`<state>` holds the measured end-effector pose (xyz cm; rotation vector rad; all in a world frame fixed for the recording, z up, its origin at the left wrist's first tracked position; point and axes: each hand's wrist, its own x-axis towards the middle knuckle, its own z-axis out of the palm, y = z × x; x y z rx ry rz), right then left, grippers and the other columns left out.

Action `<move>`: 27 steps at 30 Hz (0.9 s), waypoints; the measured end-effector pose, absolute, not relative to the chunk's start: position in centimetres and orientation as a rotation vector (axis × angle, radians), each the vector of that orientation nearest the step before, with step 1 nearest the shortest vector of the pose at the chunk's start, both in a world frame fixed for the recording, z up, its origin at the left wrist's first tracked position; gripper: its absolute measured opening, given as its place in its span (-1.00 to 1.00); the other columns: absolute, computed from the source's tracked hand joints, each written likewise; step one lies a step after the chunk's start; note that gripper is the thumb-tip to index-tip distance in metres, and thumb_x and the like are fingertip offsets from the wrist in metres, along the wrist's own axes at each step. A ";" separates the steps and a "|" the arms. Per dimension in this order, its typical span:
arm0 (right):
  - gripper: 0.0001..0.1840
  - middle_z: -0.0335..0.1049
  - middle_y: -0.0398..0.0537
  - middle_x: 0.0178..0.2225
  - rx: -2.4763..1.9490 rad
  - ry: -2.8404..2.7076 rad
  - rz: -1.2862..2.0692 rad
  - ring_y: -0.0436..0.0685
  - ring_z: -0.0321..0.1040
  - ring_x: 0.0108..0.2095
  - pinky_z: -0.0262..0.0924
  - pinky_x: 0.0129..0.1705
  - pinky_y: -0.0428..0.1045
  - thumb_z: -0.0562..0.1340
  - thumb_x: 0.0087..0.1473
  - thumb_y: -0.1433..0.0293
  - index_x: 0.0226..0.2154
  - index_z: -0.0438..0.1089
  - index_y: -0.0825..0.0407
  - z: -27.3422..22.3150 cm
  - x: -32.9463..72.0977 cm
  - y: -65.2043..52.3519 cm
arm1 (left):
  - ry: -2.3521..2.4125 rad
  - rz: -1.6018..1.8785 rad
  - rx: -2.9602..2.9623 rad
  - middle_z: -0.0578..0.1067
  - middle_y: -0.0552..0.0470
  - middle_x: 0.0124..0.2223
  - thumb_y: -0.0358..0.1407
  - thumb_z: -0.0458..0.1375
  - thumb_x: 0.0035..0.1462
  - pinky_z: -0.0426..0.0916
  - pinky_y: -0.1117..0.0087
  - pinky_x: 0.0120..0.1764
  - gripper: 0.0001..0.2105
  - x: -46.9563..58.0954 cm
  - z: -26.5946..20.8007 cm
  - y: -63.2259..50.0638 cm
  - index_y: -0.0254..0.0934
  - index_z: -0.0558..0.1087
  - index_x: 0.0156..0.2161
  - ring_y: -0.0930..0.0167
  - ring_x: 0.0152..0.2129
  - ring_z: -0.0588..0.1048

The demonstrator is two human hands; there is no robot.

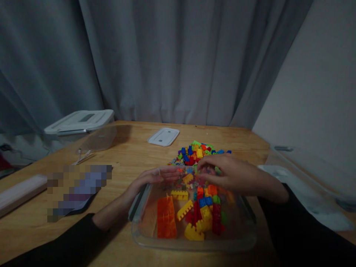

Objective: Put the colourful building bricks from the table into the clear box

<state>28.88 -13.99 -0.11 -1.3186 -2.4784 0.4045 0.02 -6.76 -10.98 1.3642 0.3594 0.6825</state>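
Observation:
A clear plastic bin (191,244) stands in front of me, with an orange block plate (166,218), yellow blocks (204,218), dark red blocks and a blue block (205,201) inside. My left hand (161,175) lies at the bin's far left rim, fingers stretched out and close together, holding nothing. My right hand (226,173) hovers over the far right part of the bin. Its fingers are curved, with a gap between thumb and forefinger, and no block shows plainly in them. Beyond the bin sits a pile of colourful toy blocks (196,152) on the wooden table.
A white lid (164,137) lies farther back on the table (130,148). To the left stand a clear box with a white lid (83,120), a blurred-out flat object (80,193) and a long white object (22,193). At right is another clear bin (306,178).

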 end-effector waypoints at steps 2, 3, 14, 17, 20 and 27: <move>-0.73 0.58 -0.04 -0.13 -1.363 -2.376 0.284 0.13 0.47 -0.17 0.26 -0.12 0.00 0.19 0.31 0.23 -0.09 0.53 -0.01 0.6 30.6 -13.3 | 0.395 0.700 1.324 0.46 -0.12 0.31 -0.32 0.02 0.25 -0.01 -0.10 0.39 -0.55 0.0 -10.8 -7.2 -0.21 0.53 0.18 0.08 0.29 0.37; -0.72 0.59 -0.04 -0.14 -1.401 -2.323 0.227 0.13 0.48 -0.18 0.27 -0.12 0.00 0.19 0.31 0.22 -0.09 0.53 0.00 0.8 31.6 -12.8 | 0.405 0.709 1.314 0.48 -0.12 0.30 -0.32 0.02 0.26 -0.02 -0.09 0.40 -0.56 0.0 -10.6 -7.5 -0.21 0.54 0.17 0.08 0.28 0.37; -0.85 0.59 0.02 -0.31 -1.880 -2.120 0.152 0.14 0.48 -0.34 0.23 -0.34 -0.02 0.23 0.21 0.35 -0.27 0.51 0.05 -4.9 41.6 -5.3 | 0.213 0.545 1.348 0.50 -0.09 0.28 -0.23 0.20 0.09 -0.04 -0.18 0.37 -0.46 0.0 -14.3 -2.3 -0.15 0.48 0.22 0.04 0.30 0.35; -0.89 0.60 0.02 -0.30 -1.940 -2.113 0.139 0.16 0.49 -0.33 0.24 -0.32 -0.02 0.27 0.18 0.36 -0.28 0.52 0.03 -6.6 43.1 -4.2 | 0.190 0.520 1.371 0.52 -0.04 0.26 -0.21 0.25 0.08 -0.01 -0.18 0.36 -0.49 -0.1 -14.9 -1.2 -0.11 0.52 0.18 0.03 0.29 0.36; -0.91 0.60 0.02 -0.29 -1.959 -2.122 0.128 0.17 0.49 -0.31 0.24 -0.29 -0.02 0.30 0.16 0.37 -0.29 0.52 0.03 -7.6 43.8 -3.5 | 0.212 0.551 1.348 0.54 -0.05 0.24 -0.18 0.24 0.07 0.01 -0.16 0.36 -0.50 0.0 -14.6 -2.0 -0.10 0.54 0.16 0.00 0.27 0.38; -0.83 0.61 0.08 -0.25 -2.026 -2.125 0.168 0.18 0.49 -0.29 0.21 -0.28 -0.02 0.30 0.18 0.31 -0.20 0.52 0.05 -8.8 43.3 -3.0 | 0.293 0.587 1.311 0.58 -0.12 0.19 -0.24 0.26 0.03 0.09 -0.16 0.31 -0.53 0.0 -14.2 -3.1 -0.14 0.58 0.10 0.00 0.19 0.47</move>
